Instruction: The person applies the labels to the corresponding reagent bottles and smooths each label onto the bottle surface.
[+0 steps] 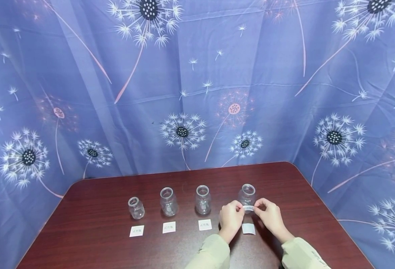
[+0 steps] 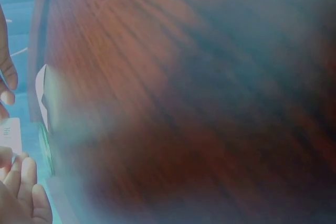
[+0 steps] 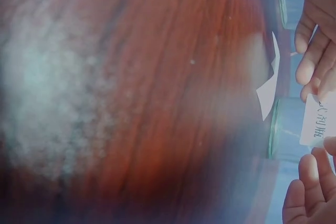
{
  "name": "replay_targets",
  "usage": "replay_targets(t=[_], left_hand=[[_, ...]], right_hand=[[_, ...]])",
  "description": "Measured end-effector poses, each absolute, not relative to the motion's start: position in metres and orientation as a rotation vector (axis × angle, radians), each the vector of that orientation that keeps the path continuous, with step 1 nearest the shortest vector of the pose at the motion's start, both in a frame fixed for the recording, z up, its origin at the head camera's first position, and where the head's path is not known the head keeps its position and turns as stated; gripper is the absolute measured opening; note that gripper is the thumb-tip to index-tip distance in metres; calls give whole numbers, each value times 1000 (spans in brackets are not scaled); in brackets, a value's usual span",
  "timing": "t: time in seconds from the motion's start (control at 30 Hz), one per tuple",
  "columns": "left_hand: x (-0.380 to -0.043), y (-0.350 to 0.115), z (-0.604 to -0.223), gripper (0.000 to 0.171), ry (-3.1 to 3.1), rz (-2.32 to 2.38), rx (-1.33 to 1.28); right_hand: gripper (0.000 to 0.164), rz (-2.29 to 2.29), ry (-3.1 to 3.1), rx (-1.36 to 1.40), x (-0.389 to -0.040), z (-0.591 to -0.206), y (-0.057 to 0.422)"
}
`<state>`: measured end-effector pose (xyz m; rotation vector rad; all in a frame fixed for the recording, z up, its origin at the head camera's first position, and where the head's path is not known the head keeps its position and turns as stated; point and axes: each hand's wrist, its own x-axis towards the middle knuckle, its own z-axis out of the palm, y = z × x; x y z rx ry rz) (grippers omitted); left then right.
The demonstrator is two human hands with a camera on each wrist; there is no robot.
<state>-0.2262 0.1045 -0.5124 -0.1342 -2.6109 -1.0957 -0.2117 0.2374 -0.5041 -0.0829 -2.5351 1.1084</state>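
Note:
A small white label with writing on it is stretched between my two hands, in front of a clear glass jar at the right end of a row. My left hand pinches the label's left end and my right hand its right end. The label's lettering also shows in the right wrist view. Whether the label touches the glass, I cannot tell. Below it on the table lies a curled piece of blank white paper, also seen in the right wrist view as a bent paper.
Three more clear glass jars stand leftward: one jar, another jar and a smaller jar. In front of them lie a white card, a second card and a third card. A blue curtain hangs behind the dark red table.

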Motion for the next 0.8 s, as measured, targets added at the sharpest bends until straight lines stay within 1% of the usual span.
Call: replay_targets(t=[0.23, 0.53, 0.63, 0.8], left_hand=[[-227, 105, -512, 3, -2633, -1123, -96], [-229, 104, -515, 3, -2629, -1101, -119], [-228, 104, -515, 4, -2611, -1080, -135], [-225, 105, -513, 6, -2596, -1047, -168]], right_hand=[[12, 1141, -2512, -77, -212, -504, 238], [14, 1196, -2511, -51, -210, -504, 239], [21, 1218, -2519, -39, -211, -502, 239], [47, 1273, -2593, 11, -219, -499, 241]])
